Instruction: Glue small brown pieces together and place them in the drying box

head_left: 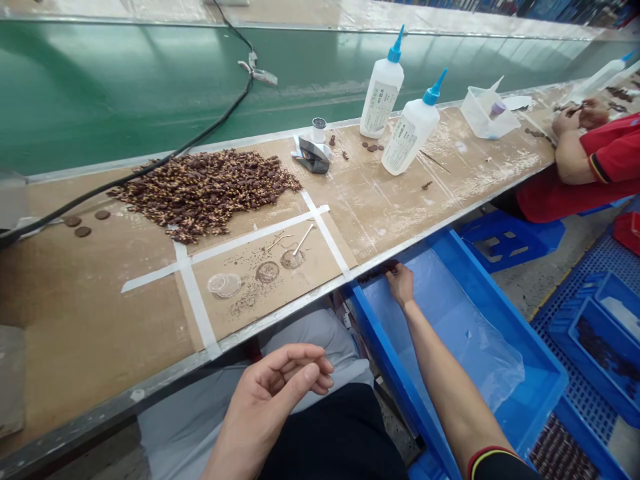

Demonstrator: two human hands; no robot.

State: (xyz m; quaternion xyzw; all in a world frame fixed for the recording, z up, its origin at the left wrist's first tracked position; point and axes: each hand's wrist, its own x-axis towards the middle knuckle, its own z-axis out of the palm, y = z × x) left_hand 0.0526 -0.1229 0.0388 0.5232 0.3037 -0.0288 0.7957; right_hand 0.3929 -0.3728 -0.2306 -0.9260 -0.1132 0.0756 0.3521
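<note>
My left hand point(280, 393) is raised above my lap, in front of the table edge. Its fingers are loosely curled with the thumb apart, and nothing shows between them. My right hand point(401, 283) reaches into a blue crate point(500, 313) lined with clear plastic film point(450, 320). Its bent fingers are at some dark brown pieces point(373, 272) in the crate's end by the table edge. The fingertips are partly hidden, so what they hold cannot be made out.
On the cardboard-covered table lie a heap of small brown-and-yellow pieces point(210, 190), shallow clear dishes point(225, 285) and a white stick point(304, 239). Two blue-capped bottles point(383, 93) stand behind. A black cable point(200, 133) crosses the left side. A co-worker in red point(590, 160) sits to the right.
</note>
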